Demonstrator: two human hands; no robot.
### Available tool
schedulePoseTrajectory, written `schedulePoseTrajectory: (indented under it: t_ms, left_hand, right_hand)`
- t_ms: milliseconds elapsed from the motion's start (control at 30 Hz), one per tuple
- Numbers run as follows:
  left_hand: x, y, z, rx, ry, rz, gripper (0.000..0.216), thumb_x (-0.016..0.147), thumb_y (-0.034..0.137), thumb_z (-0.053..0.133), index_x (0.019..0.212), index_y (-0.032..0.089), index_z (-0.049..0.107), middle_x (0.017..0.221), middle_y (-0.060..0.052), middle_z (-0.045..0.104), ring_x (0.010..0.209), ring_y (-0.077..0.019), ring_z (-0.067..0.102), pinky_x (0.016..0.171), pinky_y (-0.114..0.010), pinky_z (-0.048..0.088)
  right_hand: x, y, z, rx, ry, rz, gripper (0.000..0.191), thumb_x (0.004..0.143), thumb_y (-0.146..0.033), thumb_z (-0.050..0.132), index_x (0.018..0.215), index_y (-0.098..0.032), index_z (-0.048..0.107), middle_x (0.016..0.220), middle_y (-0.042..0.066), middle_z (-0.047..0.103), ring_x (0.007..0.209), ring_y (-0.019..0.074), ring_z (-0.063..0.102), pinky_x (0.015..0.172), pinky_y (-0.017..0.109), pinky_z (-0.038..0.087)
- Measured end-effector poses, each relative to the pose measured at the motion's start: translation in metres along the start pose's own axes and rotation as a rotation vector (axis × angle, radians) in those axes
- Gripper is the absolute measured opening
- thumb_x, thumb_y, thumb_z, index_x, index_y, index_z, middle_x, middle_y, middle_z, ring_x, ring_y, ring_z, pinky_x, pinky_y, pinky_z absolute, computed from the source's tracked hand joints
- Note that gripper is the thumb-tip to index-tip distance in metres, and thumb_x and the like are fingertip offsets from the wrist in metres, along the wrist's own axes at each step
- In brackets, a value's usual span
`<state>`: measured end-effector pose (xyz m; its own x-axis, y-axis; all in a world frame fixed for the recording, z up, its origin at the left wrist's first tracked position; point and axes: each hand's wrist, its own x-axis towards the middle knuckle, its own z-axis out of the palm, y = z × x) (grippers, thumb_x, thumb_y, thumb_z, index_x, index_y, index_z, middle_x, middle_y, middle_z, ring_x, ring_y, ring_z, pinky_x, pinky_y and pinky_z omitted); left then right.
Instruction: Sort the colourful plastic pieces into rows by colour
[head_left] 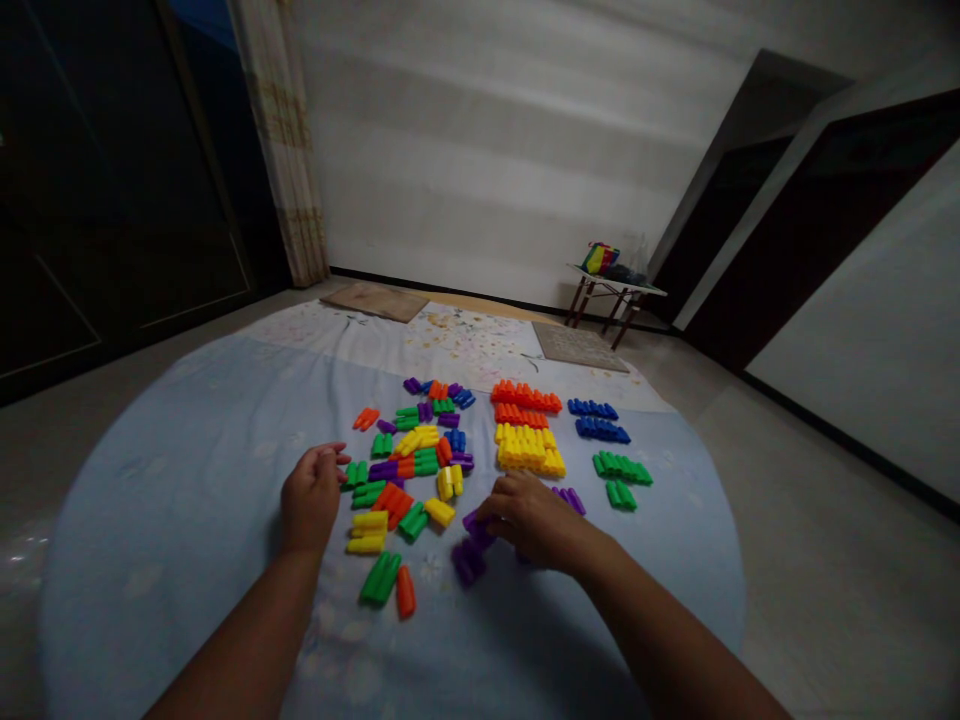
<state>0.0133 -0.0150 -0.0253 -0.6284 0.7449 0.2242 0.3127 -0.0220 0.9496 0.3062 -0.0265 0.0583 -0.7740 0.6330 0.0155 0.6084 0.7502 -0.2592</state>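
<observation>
My right hand (529, 515) reaches over the front middle of the table, its fingers closed on a purple bullet-shaped toy block (478, 528). Right beside that lies another purple block (469, 563), slightly blurred. More purple blocks (568, 499) show past the far side of the hand, which hides part of them. On the left, my left hand (311, 498) rests at the edge of a mixed pile, fingers loosely bent and apart, with no block visible in it. Closest to its fingertips are green blocks (355, 475). Yellow blocks (367, 532) lie nearer to me.
Orange blocks (525, 396) and yellow blocks (529, 450) stand in rows beyond my right hand. Blue rows (602, 430) and green rows (622, 468) are farther right. A blue cloth (187, 480) covers the round table. A small side table (619, 287) stands by the wall.
</observation>
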Motion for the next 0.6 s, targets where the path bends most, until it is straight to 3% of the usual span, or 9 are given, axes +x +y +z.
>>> schedulePoseTrajectory:
  t_ms: [233,333,467,600]
  left_hand:
    - [0.0,0.001,0.0,-0.007,0.002,0.001,0.03,0.079,0.04,0.04,0.089,0.019,0.059,0.073,0.0,0.059,0.059,-0.0125,0.053,0.056,-0.024,0.044]
    - [0.0,0.001,0.0,0.008,0.004,0.005,0.03,0.078,0.039,0.039,0.089,0.019,0.059,0.074,0.0,0.06,0.059,-0.0125,0.053,0.056,-0.025,0.045]
    - [0.0,0.002,0.0,0.02,0.004,0.01,0.03,0.079,0.039,0.039,0.089,0.019,0.059,0.073,0.0,0.06,0.06,-0.013,0.053,0.058,-0.025,0.045]
    - [-0.001,0.004,-0.001,0.008,0.002,0.011,0.029,0.079,0.038,0.039,0.089,0.019,0.059,0.074,0.0,0.059,0.06,-0.0129,0.053,0.058,-0.026,0.045]
  right_hand:
    - [-0.009,0.013,0.007,-0.074,-0.118,-0.009,0.017,0.085,-0.023,0.055,0.097,-0.026,0.067,0.093,0.004,0.06,0.092,0.0185,0.051,0.081,0.033,0.032]
    - [-0.009,0.007,0.008,-0.063,-0.07,0.037,0.018,0.084,-0.029,0.057,0.1,-0.026,0.065,0.095,0.004,0.06,0.093,0.0194,0.051,0.081,0.033,0.033]
    - [-0.01,-0.002,0.013,-0.107,-0.037,0.111,0.034,0.077,-0.042,0.064,0.104,-0.021,0.062,0.099,0.008,0.059,0.095,0.0238,0.049,0.081,0.037,0.035]
    - [-0.015,-0.002,0.014,-0.086,-0.087,0.098,0.031,0.076,-0.031,0.065,0.105,-0.021,0.061,0.1,0.008,0.06,0.096,0.0238,0.049,0.084,0.039,0.034]
